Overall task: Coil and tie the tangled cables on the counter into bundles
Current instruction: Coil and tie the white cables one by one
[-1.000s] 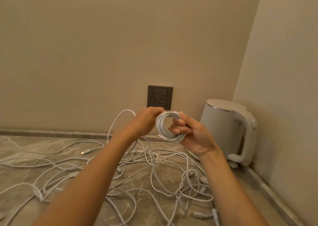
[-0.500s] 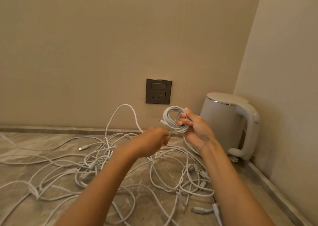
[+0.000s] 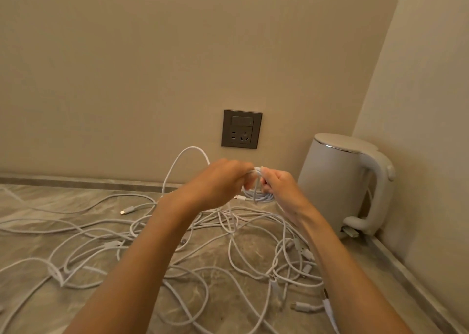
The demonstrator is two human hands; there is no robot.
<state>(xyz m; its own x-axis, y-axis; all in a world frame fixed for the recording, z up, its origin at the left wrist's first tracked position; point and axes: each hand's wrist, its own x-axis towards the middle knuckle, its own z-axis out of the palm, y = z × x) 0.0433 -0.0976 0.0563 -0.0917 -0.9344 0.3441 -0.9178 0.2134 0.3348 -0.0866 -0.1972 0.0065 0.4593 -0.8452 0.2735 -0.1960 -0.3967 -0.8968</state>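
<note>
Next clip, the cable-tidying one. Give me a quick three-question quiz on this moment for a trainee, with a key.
1. True or false: only one hand is on the coiled cable.
2. What stands in the corner by the right wall? A) a white kettle B) a toaster C) a blender
3. Fill in: the wall socket has ___ plugged into it.
Key: 1 false, the left hand and right hand both hold it; 2 A; 3 nothing.
</note>
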